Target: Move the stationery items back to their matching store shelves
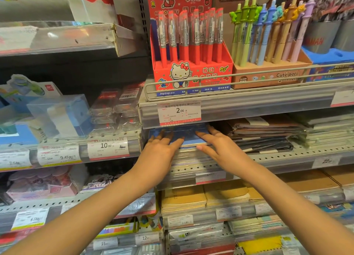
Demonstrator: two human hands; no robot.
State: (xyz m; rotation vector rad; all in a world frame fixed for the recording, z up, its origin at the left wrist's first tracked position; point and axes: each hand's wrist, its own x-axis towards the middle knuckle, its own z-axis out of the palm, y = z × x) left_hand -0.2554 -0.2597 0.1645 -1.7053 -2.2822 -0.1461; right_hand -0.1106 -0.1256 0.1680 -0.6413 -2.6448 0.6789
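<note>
both hands lie flat with fingers spread wide on a blue notebook (188, 137), gripping nothing: the left hand (161, 151) on its left part, the right hand (220, 147) on its right part. the notebook tops a stack at the front edge of the middle shelf (287, 157), just under the 2.00 price tag (179, 112) and below the red pen box (191, 70).

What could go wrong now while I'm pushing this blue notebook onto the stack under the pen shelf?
The blue notebook sits on a glossy wrapped stack, so it may slide or skew as the left hand and right hand press it in. The gap under the price tag looks tight; knuckles might knock the tag. The dark notebooks alongside lie uneven and could shift.
</note>
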